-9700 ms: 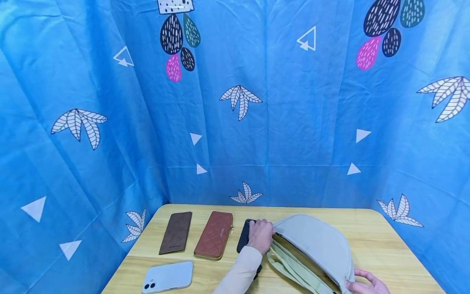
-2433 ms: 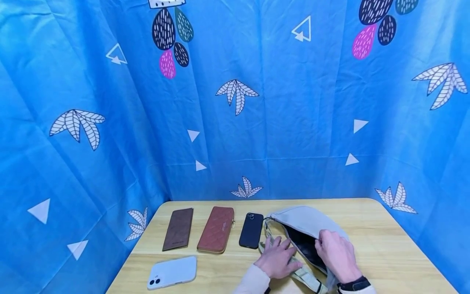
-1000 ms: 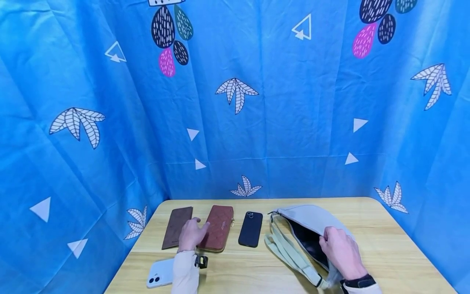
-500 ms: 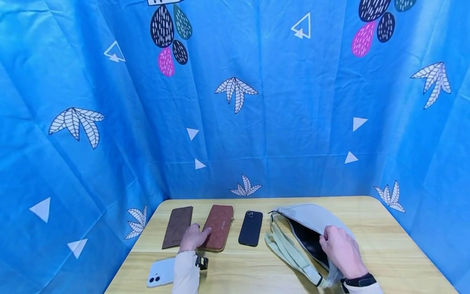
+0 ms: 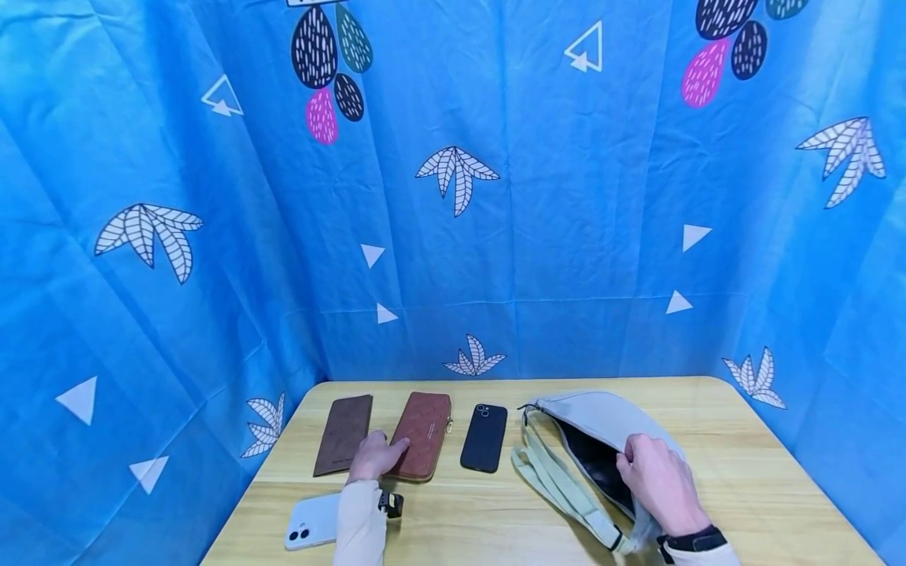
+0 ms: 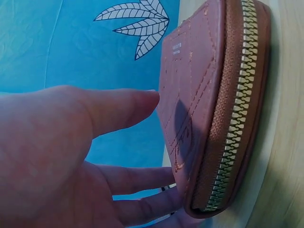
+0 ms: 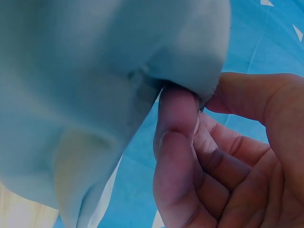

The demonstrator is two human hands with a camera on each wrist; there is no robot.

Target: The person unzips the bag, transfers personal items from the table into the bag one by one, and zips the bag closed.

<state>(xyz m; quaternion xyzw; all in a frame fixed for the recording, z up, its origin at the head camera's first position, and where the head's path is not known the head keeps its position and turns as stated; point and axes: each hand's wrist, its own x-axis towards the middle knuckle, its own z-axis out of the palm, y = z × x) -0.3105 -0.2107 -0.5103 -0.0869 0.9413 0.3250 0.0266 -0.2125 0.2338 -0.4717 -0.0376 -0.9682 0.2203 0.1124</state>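
A quilted red-brown zip wallet [image 5: 423, 436] lies flat on the table, its gold-toothed zipper [image 6: 237, 109] running along the near edge in the left wrist view. My left hand [image 5: 375, 456] is at its left side, thumb straight over the wallet's face and fingers by its edge. On the right sits a light grey belt bag [image 5: 602, 413] with its mouth gaping, dark lining [image 5: 594, 460] showing. My right hand [image 5: 658, 479] pinches the rim of that mouth between thumb and curled fingers; the right wrist view shows the grey fabric [image 7: 190, 42] caught there.
A dark brown long wallet [image 5: 343, 436] lies left of the red one. A black phone [image 5: 484, 438] is between the red wallet and the bag. A light blue phone [image 5: 311, 523] lies at front left, partly behind my sleeve. The bag's pale green strap [image 5: 559, 483] trails on the table.
My left hand has gone from the bag, over its strap, to the red-brown wallet. My right hand has shifted from the bag's right end to its rim, and the mouth now gapes wider.
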